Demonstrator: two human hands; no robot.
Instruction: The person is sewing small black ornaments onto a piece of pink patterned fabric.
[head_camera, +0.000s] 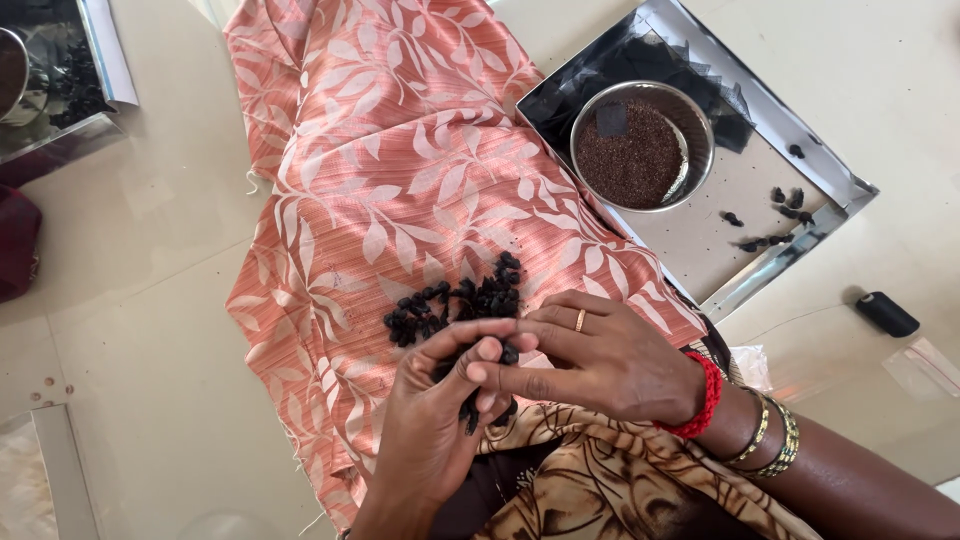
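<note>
Hands: left hand (425, 420) and right hand (590, 360) meet over the lap, fingers (500, 380) curled in, pinching small black pieces (490, 400) between the tips; not fully closed.
Pile: heap of black pieces (455, 305) lies on the peach leaf-print cloth (400, 170), just ahead of the hands, likely so loose bits stay caught.
Tray: steel tray (780, 255) sits on the floor (150, 330) to the right, within reach.
Bowl: steel bowl (640, 145) of fine brown grains stands in the tray.
Strays: a few black pieces (785, 205) lie on the tray, apart from the bowl.
Spool: black thread spool (887, 313) lies on the floor beyond the tray.
</note>
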